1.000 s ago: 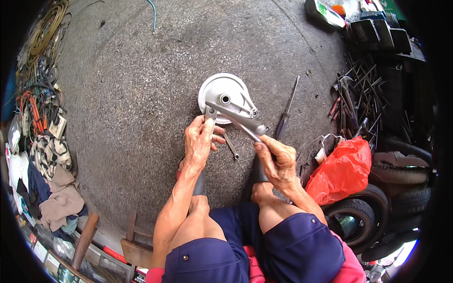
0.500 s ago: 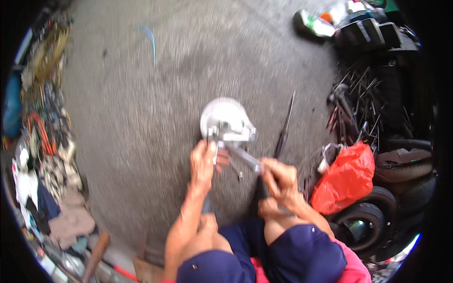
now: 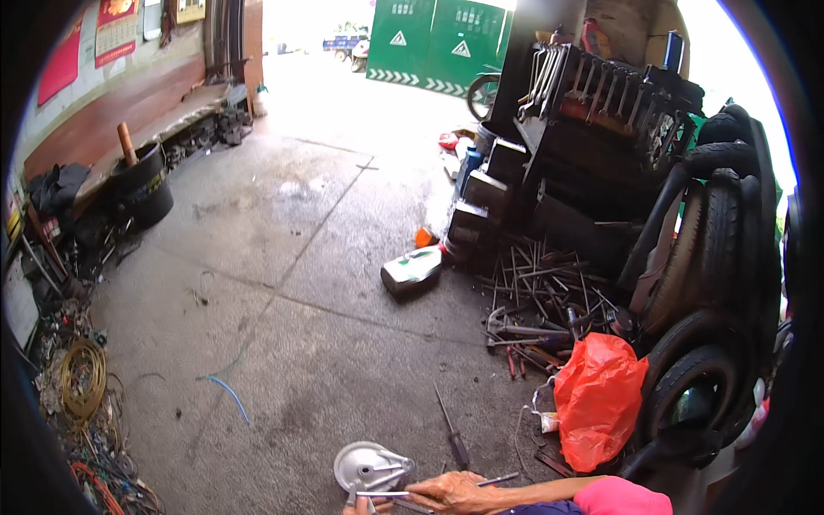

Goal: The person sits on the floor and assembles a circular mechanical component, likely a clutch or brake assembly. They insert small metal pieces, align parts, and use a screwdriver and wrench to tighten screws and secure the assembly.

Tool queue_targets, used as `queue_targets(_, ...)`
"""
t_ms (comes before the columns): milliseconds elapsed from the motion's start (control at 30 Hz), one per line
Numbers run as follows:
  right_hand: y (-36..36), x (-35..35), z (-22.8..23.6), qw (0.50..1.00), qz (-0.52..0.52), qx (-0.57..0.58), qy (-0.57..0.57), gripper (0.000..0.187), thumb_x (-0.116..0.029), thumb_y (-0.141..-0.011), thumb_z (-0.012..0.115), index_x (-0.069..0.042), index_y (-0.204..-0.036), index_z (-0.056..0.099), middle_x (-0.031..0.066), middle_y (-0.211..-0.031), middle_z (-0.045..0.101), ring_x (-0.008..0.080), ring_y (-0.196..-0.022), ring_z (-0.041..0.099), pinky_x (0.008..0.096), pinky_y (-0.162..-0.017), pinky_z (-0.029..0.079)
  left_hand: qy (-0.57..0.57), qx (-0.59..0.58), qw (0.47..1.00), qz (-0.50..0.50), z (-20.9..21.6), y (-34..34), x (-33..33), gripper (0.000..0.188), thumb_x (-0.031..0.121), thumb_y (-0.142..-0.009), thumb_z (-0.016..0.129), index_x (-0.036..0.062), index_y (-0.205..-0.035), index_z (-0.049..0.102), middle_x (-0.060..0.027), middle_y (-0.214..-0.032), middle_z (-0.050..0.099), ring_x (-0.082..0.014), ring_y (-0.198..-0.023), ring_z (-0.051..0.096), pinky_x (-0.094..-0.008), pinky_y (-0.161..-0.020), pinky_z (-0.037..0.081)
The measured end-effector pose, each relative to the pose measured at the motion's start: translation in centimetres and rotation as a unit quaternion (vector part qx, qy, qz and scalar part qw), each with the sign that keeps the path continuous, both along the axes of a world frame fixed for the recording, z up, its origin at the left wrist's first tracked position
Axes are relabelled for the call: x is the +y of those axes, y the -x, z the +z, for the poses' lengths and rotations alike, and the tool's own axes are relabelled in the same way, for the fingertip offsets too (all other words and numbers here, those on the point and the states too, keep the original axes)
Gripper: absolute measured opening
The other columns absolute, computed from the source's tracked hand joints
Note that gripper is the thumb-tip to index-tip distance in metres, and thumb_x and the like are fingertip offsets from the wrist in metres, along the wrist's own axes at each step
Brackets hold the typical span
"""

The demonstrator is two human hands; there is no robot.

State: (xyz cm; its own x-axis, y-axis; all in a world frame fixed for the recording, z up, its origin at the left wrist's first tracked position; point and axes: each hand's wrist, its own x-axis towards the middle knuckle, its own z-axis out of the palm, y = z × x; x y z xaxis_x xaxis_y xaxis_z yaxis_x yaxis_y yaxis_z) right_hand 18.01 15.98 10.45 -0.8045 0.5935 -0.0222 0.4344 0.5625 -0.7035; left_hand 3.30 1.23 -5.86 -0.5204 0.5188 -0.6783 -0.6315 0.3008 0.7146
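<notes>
A round silver brake plate [image 3: 350,468] with a raised arm on its right side lies on the floor at the bottom middle. Just right of it, my right hand [image 3: 455,492] is closed round a slim metal bar [image 3: 386,493]; the bar sticks out on both sides of the fist. My left hand [image 3: 367,508] is cut off by the lower edge, its fingers bent at the bar's left end beside a small metal piece. What those fingers grip is partly hidden. A long screwdriver [image 3: 457,446] with a dark handle lies beyond my right hand.
A red plastic bag [image 3: 598,399] stands at the right before stacked tyres [image 3: 687,386]. Behind it are a hammer [image 3: 528,330] and a heap of metal rods [image 3: 549,279]. A grey bottle [image 3: 412,269] lies farther off. Coiled wire [image 3: 83,378] and a black bucket [image 3: 144,193] line the left.
The view has tilted up, so the plate and my hands now sit at the lower edge and the far doorway shows. My right hand still holds the bar.
</notes>
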Motion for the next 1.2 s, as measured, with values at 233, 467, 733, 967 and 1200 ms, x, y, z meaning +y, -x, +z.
queue_targets(233, -0.6, 1.9, -2.4, 0.995, -0.017, -0.012, 0.095, 0.013, -0.022, -0.091, 0.068, -0.010, -0.096, 0.067, 0.0152, -0.074, 0.064, 0.0329, -0.062, 0.064, 0.0415, -0.054, 0.050, -0.015, -0.012, 1.000, -0.015, 5.1, 1.5, 3.3, 0.021, 0.021, -0.101, 0.051, 0.0040, -0.092, 0.057, -0.0075, -0.074, 0.063, -0.0146, -0.055, 0.059, -0.0277, -0.047, 0.046)
queue_targets(467, -0.7, 1.0, -2.7, 0.985, -0.070, 0.057, 0.147, 0.020, -0.017, -0.097, 0.066, 0.002, -0.104, 0.070, 0.0109, -0.063, 0.059, 0.0120, -0.052, 0.052, 0.0300, -0.048, 0.042, 0.029, -0.003, 0.999, -0.014, 4.8, 0.8, 3.2, 0.040, 0.036, -0.100, 0.052, -0.0031, -0.106, 0.059, -0.0175, -0.089, 0.070, -0.0223, -0.068, 0.072, -0.0285, -0.049, 0.055)
queue_targets(733, -1.2, 0.7, -3.7, 0.995, -0.034, 0.017, 0.098, 0.017, -0.015, -0.092, 0.070, 0.001, -0.100, 0.070, 0.0139, -0.067, 0.062, 0.0248, -0.053, 0.060, 0.0345, -0.050, 0.046, -0.008, -0.011, 1.000, 0.003, 4.8, 0.2, 3.2, 0.036, 0.034, -0.100, 0.051, -0.0017, -0.105, 0.058, -0.0165, -0.088, 0.069, -0.0213, -0.067, 0.072, -0.0284, -0.052, 0.057)
queue_targets(967, -1.3, 0.7, -3.4, 0.997, -0.021, 0.009, 0.068, 0.016, -0.016, -0.092, 0.069, -0.001, -0.098, 0.070, 0.0142, -0.066, 0.062, 0.0265, -0.055, 0.062, 0.0352, -0.051, 0.046, -0.058, -0.056, 0.996, 0.039, 4.0, -0.1, 3.2, 0.035, 0.034, -0.102, 0.049, -0.0001, -0.105, 0.056, -0.0160, -0.090, 0.069, -0.0219, -0.074, 0.072, -0.0304, -0.062, 0.060)
queue_targets(1200, -1.0, 0.8, -3.0, 0.985, -0.087, 0.044, 0.139, 0.019, -0.018, -0.095, 0.068, 0.000, -0.100, 0.070, 0.0120, -0.063, 0.059, 0.0198, -0.052, 0.057, 0.0318, -0.050, 0.044, -0.033, -0.119, 0.988, 0.096, 4.0, 0.4, 2.0, 0.034, 0.033, -0.102, 0.049, 0.0016, -0.110, 0.060, -0.0120, -0.094, 0.070, -0.0197, -0.080, 0.071, -0.0313, -0.070, 0.057)
